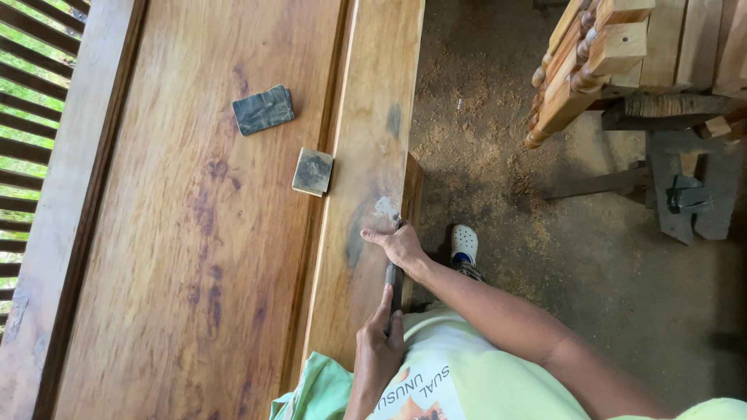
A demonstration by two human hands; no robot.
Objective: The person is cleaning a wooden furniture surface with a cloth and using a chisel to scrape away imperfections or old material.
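Both hands are gripping a dark, slim tool [395, 284] against the edge of a long wooden panel [202, 233] — the right hand [401, 245] is pressing near its tip, the left hand [377, 350] is holding its handle end. Two dark-faced sanding blocks [264, 110] [313, 172] are lying on the panel, while sawdust [482, 148] is covering the floor beside a white shoe [464, 243].
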